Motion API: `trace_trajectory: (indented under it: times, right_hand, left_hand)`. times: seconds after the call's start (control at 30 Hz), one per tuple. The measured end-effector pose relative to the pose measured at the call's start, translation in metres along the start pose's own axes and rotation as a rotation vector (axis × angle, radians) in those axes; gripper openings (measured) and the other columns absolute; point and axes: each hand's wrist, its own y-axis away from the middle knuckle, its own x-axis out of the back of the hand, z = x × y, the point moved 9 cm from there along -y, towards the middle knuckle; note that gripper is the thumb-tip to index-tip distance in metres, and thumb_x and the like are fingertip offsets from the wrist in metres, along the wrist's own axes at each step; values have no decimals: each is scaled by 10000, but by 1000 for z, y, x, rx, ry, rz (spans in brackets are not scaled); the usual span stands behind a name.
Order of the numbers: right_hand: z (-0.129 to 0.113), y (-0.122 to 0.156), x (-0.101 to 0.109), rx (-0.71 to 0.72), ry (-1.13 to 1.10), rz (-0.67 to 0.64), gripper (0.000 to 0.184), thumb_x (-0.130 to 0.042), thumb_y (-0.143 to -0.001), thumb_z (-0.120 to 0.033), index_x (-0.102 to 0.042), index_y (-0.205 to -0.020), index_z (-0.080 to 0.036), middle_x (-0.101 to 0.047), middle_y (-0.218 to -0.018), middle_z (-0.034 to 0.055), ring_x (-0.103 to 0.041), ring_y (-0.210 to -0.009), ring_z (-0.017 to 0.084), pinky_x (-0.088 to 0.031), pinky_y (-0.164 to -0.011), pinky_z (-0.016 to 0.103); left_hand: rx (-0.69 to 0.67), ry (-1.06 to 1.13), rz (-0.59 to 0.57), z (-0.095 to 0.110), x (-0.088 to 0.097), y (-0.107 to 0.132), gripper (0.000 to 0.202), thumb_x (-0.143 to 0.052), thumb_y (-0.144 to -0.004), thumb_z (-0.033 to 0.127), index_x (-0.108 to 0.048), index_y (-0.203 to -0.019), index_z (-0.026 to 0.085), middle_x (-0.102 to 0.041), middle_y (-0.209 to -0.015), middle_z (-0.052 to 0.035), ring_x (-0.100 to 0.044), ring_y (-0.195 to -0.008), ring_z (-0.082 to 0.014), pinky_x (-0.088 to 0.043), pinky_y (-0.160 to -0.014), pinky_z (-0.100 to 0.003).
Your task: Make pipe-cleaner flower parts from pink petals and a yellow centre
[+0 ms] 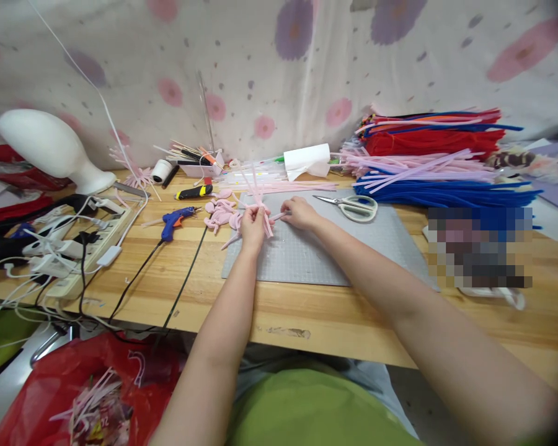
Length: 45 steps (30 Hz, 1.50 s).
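My left hand (253, 226) is closed around a bunch of pale pink pipe cleaners (259, 197), whose free ends fan upward above the fist. My right hand (299, 212) pinches one pink strand that sticks out sideways from the bunch. Both hands hover over a grey cutting mat (307, 254) on the wooden table (177, 279). Finished pink pipe-cleaner loops (219, 212) lie just left of my left hand.
Scissors (353, 206) lie on the mat's far right. A blue glue gun (174, 221), a yellow-black cutter (194, 192), a power strip (81, 248) with cables and a white mannequin head (51, 148) sit left. Stacked pipe cleaners (437, 161) fill the back right. A red bag (88, 390) hangs below.
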Motion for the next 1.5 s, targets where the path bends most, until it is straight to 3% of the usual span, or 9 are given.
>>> trace_trajectory:
  times: [0.07, 0.17, 0.27, 0.4, 0.53, 0.67, 0.9, 1.2, 1.5]
  right_hand:
    - [1, -3, -4, 6, 10, -46, 132, -577, -729, -241, -610, -817, -148, -573, -926, 103, -496, -877, 189, -366, -756, 278]
    - [8, 2, 2, -59, -145, 2, 73, -540, -742, -223, -560, -779, -163, -574, -764, 44, -485, -695, 137, -358, -648, 254]
    - [23, 18, 4, -164, -514, 62, 92, -556, -709, -249, -506, -736, -177, -512, -610, -20, -437, -551, 99, -339, -556, 233]
    - [41, 40, -2, -284, -1080, 97, 226, -616, -617, -339, -478, -698, -179, -481, -581, -46, -415, -502, 71, -344, -512, 216]
    - [50, 48, 7, -284, -1316, 172, 276, -664, -549, -347, -495, -681, -173, -491, -629, -42, -430, -542, 59, -355, -534, 204]
    - [45, 49, 9, -252, -1326, 155, 252, -653, -554, -335, -500, -676, -177, -474, -621, -43, -431, -556, 63, -364, -549, 212]
    - [42, 48, 6, -263, -1302, 174, 226, -643, -526, -299, -499, -648, -176, -471, -611, -44, -416, -530, 63, -357, -536, 226]
    - [43, 48, 13, -249, -1269, 182, 174, -605, -526, -252, -498, -639, -174, -463, -613, -44, -415, -524, 60, -367, -544, 228]
    - [30, 46, 5, -247, -1275, 192, 262, -625, -575, -322, -555, -788, -187, -514, -702, -28, -494, -614, 81, -452, -610, 249]
  left_hand:
    - [-21, -42, -30, -1, -2, 0, 161, -521, -772, 322, -453, -801, 180, -590, -637, 33, -457, -381, -50, -384, -403, -178]
    - [-42, -74, -82, -4, -8, 1, 121, -491, -792, 297, -443, -802, 186, -539, -600, 53, -393, -378, -42, -368, -395, -170]
    - [-51, -83, -135, -7, -17, 5, 68, -471, -800, 246, -440, -792, 186, -500, -605, 56, -369, -398, -41, -319, -373, -157]
    - [15, -81, -165, -17, -27, 9, 40, -464, -802, 203, -430, -791, 185, -502, -605, 54, -349, -389, -32, -261, -372, -150]
    - [37, -100, -145, -25, -29, 11, 68, -483, -797, 237, -436, -806, 189, -498, -600, 59, -354, -391, -29, -282, -396, -151]
    - [19, -152, -142, -28, -28, 12, 116, -519, -775, 284, -457, -801, 189, -493, -589, 58, -378, -398, -30, -292, -391, -146]
    - [68, -119, -121, -23, -28, 17, 178, -563, -733, 307, -453, -811, 190, -537, -687, 32, -555, -511, -79, -405, -416, -171]
    - [110, -45, -182, -23, -38, 24, 160, -579, -712, 283, -483, -774, 172, -587, -682, 8, -558, -477, -100, -420, -449, -216]
    - [60, -78, -238, -27, -45, 26, 201, -647, -636, 200, -497, -765, 167, -580, -660, 16, -551, -528, -100, -458, -537, -241]
